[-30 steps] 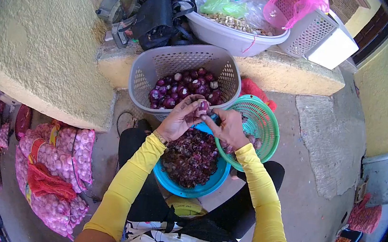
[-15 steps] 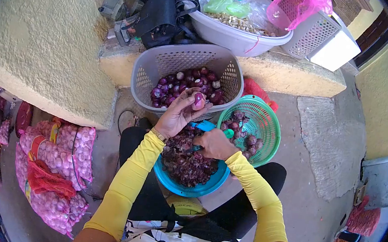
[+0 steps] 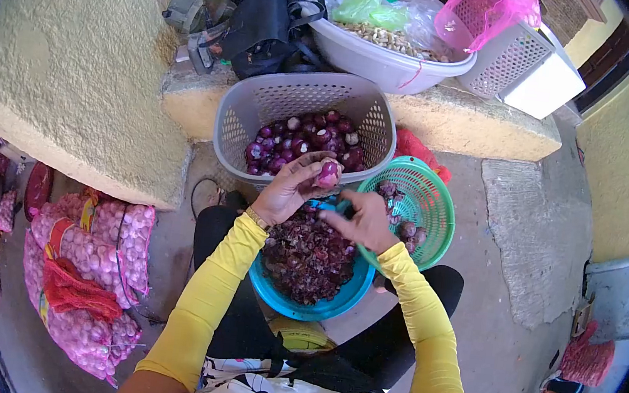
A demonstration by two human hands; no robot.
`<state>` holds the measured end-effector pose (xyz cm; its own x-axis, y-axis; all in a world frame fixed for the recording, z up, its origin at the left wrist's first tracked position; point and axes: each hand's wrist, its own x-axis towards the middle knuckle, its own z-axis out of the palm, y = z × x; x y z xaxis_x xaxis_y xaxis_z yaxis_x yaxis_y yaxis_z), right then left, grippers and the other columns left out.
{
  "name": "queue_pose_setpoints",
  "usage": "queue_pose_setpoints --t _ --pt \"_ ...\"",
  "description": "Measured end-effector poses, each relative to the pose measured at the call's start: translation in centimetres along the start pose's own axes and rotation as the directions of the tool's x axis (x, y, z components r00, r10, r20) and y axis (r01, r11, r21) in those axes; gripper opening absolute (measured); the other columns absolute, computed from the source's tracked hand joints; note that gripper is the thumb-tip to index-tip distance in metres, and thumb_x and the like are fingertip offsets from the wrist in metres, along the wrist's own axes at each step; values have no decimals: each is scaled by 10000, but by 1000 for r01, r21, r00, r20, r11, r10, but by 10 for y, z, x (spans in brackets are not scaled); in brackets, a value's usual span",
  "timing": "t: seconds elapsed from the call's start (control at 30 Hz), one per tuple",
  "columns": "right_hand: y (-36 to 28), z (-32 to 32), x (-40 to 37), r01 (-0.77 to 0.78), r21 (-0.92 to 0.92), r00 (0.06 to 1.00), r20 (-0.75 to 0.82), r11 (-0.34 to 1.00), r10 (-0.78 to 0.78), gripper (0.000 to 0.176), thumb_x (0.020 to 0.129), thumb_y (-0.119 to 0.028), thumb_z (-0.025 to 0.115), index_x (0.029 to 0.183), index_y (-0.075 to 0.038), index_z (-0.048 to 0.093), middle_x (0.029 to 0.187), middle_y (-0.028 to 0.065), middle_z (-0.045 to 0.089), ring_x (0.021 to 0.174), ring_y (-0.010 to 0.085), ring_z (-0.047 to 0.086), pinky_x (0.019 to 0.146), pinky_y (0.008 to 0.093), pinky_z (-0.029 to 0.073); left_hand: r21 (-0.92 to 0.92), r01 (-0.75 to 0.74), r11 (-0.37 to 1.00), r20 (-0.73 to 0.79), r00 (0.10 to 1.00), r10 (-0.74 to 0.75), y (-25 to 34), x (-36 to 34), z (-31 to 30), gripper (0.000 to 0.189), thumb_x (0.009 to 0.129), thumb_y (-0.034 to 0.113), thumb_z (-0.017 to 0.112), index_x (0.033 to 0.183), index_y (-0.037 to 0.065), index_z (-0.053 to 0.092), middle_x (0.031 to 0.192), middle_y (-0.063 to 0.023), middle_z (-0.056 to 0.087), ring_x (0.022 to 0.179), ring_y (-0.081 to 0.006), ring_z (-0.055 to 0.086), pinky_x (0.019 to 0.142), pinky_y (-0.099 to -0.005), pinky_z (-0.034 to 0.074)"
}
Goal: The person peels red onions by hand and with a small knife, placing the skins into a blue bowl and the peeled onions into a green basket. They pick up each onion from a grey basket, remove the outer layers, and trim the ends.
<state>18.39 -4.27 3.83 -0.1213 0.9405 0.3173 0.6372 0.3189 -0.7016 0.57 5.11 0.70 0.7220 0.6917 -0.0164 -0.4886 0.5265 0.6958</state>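
My left hand [image 3: 296, 189] grips a partly peeled red onion [image 3: 328, 175], its pale purple flesh facing up, at the front rim of a grey basket [image 3: 231, 140]. Peeled purple onions [image 3: 297, 144] lie heaped inside that basket. Smeared by motion, my right hand [image 3: 366, 219] is beside the onion, thumb and forefinger apart, and I cannot tell what it holds. Beneath both hands, a blue basin [image 3: 354, 294] between my knees is full of dark onion skins [image 3: 307, 262]. A green basket [image 3: 447, 219] at my right holds several unpeeled onions [image 3: 410, 232].
Pink net sacks of onions [image 3: 91, 249] stand on the floor at left. On the ledge ahead are a black bag [image 3: 259, 31], a white tub [image 3: 391, 69] and a grey crate [image 3: 508, 59]. A red net [image 3: 417, 150] lies behind the green basket.
My right hand has moved up and right from over the skins, its fingers spreading from a closed grip. The left hand keeps the onion, now turned slightly and shifted right.
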Motion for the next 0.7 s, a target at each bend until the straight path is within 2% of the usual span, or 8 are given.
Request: queue_pose_setpoints --t 0.03,0.07,0.1,0.13,0.33,0.47,0.57,0.7 --pt "3 0 1 -2 -1 1000 -3 1000 2 381 745 -409 788 851 -56 691 617 145 599 550 303 609 538 359 475 17 1 1000 15 1000 -1 -1 0 3 384 983 208 549 1327 48 491 1252 -97 599 1142 -202 597 981 -364 499" --pt "9 0 3 -70 57 995 -70 996 74 370 736 -386 802 869 -58 694 620 137 602 540 290 602 536 356 471 33 2 999 30 1000 -3 -2 -1 5 367 983 204 554 1311 45 506 1214 -83 618 1084 -166 624 945 -335 519" --pt "12 -1 4 -133 118 980 -132 984 149 363 727 -364 815 887 -60 697 623 129 605 531 276 594 534 353 467 34 4 999 32 999 -5 -2 -1 6 367 983 204 554 1311 45 506 1214 -83 618 1084 -166 624 945 -335 519" --pt "14 -6 5 -165 67 979 -106 984 172 386 717 -365 824 916 -58 702 625 119 607 518 240 582 532 341 461 44 28 999 35 999 -30 -3 -1 6 367 981 196 558 1310 40 508 1213 -79 619 1083 -162 625 941 -330 520" --pt "14 -11 5 -145 -26 984 -106 989 142 409 726 -389 816 913 -42 705 580 109 590 469 207 555 498 332 445 53 56 997 60 996 -60 -4 0 9 378 972 184 578 1312 35 509 1215 -68 622 1081 -150 626 915 -308 524" --pt "11 -14 6 -143 -1 984 -102 990 142 407 735 -399 807 916 -46 715 553 114 573 449 211 546 483 331 440 75 76 994 49 996 -80 -5 1 5 384 965 190 591 1313 46 514 1211 -59 626 1076 -145 628 907 -296 523" --pt "10 -15 7 -227 -10 973 -47 974 226 394 746 -397 799 919 -52 723 551 126 570 455 208 562 483 335 445 81 67 994 25 997 -69 -4 -1 7 382 964 190 593 1313 54 517 1202 -53 631 1074 -146 630 907 -291 520" --pt "20 -8 5 -118 -108 991 -70 987 111 390 781 -408 767 987 -78 734 551 149 577 453 209 580 474 349 452 96 91 991 6 996 -92 -5 -2 5 415 953 208 615 1328 68 507 1212 -44 626 1096 -152 622 919 -289 515"
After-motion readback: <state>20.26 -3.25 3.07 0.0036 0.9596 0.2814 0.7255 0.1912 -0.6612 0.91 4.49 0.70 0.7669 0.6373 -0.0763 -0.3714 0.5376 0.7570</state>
